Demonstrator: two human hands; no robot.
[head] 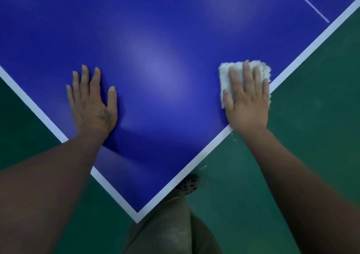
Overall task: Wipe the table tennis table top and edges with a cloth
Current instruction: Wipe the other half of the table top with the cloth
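While both outspread on one table (155, 39), left hand (91, 102) bare, right hand (246, 102) flat atop one cloth (224, 70).

A green floor (315, 121) fills the right side and shows again at the far left as a darker patch. Its surface is dull and mottled, with paler scuffed areas on the right. A few white specks (203, 167) lie on it near the lower middle (what they are cannot be told), and a few more sit a little higher and to the right. Just below the first group a dark shoe (190, 184) with round holes across its upper stands on the floor, only its front part in view. A trouser leg (171, 232) in brownish-olive fabric, loose and lightly creased, runs from the shoe to the bottom edge.
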